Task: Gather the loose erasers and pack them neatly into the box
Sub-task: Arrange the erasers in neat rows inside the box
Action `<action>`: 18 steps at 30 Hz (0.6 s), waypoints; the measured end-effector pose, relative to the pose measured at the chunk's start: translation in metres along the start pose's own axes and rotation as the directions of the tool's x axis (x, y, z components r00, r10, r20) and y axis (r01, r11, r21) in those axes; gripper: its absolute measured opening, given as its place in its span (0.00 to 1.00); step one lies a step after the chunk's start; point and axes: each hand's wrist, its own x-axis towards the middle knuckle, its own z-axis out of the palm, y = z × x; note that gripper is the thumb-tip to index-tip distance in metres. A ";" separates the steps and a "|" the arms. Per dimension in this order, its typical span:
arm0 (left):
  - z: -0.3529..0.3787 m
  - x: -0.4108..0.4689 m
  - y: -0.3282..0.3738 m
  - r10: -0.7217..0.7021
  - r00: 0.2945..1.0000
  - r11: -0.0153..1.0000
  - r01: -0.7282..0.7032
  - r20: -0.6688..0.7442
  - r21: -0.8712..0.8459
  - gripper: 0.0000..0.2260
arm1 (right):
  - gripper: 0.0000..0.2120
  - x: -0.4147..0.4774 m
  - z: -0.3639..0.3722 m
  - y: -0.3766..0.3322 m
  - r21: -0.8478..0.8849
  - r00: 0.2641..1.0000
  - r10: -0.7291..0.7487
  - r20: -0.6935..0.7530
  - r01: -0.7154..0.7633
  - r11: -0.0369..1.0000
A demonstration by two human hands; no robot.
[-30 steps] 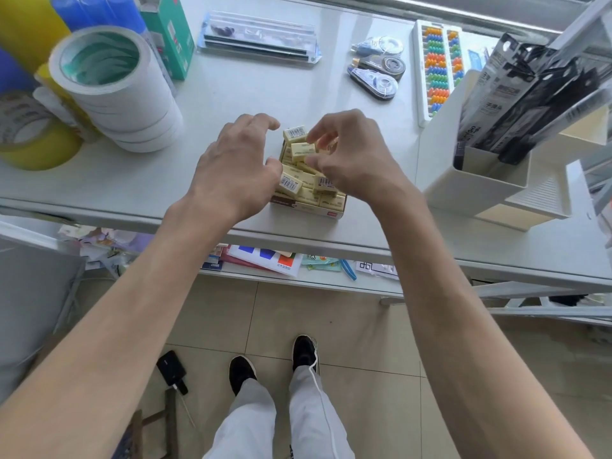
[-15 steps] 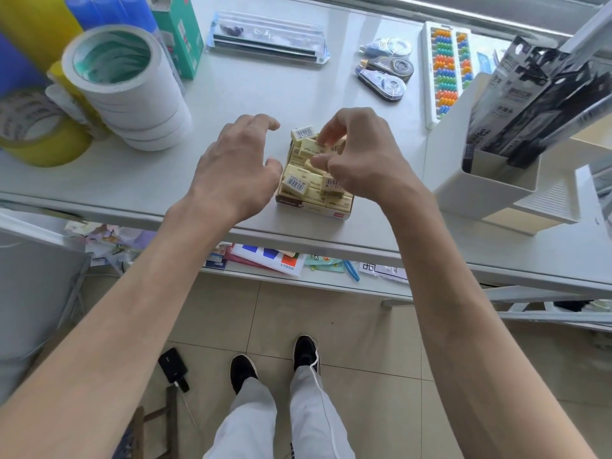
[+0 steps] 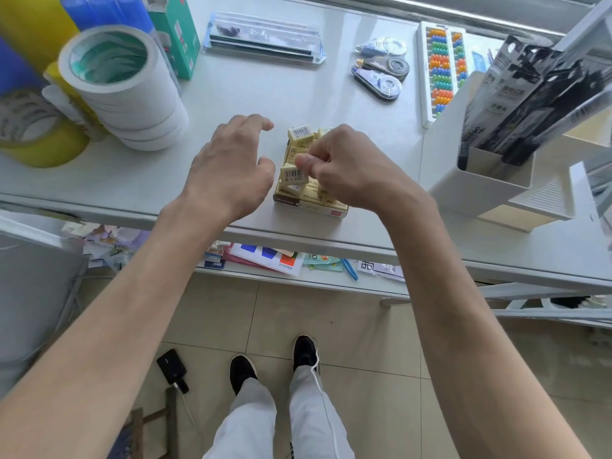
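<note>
A: While piled this loosely above the rim of the box [image 3: 311, 208], liable to tumble at the slightest nudge. Worth watching the erasers [image 3: 308, 190] on top.

B: Agreed. Parked close to the front edge of the table [image 3: 251, 91], too, so apt to drop to the floor [image 3: 331, 309] if knocked forward.

A: Right hand [image 3: 344, 167] curled tight over the heap, apparently pinching the barcoded eraser [image 3: 293, 173] at its upper corner between thumb and forefinger. Hard to confirm, with most of the grip hidden behind the knuckles.

B: Left hand [image 3: 231, 167] wide and relaxed, holding nothing, just beside the left wall of the box. Impossible to tell whether touching it.

A: So no sure bracing of the box. With a hard downward push, likely to skid sideways or lever neighbours out.

B: Also worth minding the upright eraser [image 3: 300, 132] at the far end, standing proud of the rest. Easily clipped by the right knuckles.

A: Prone to jamming as well, given crooked layers underneath and no flat slot in view.

B: Best guess, then: steady with the left, level the rows first, ease the piece in gently.
</note>
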 end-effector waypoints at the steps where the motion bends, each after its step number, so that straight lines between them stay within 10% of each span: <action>1: 0.001 0.000 -0.001 -0.003 1.000 1.000 0.003 0.004 0.001 0.22 | 0.16 0.001 0.002 0.001 -0.012 1.000 -0.003 -0.001 0.003 1.000; 18: 0.005 0.005 0.001 0.008 1.000 1.000 -0.008 0.027 -0.002 0.23 | 0.04 0.019 -0.009 0.024 0.047 0.960 0.096 -0.263 -0.087 0.995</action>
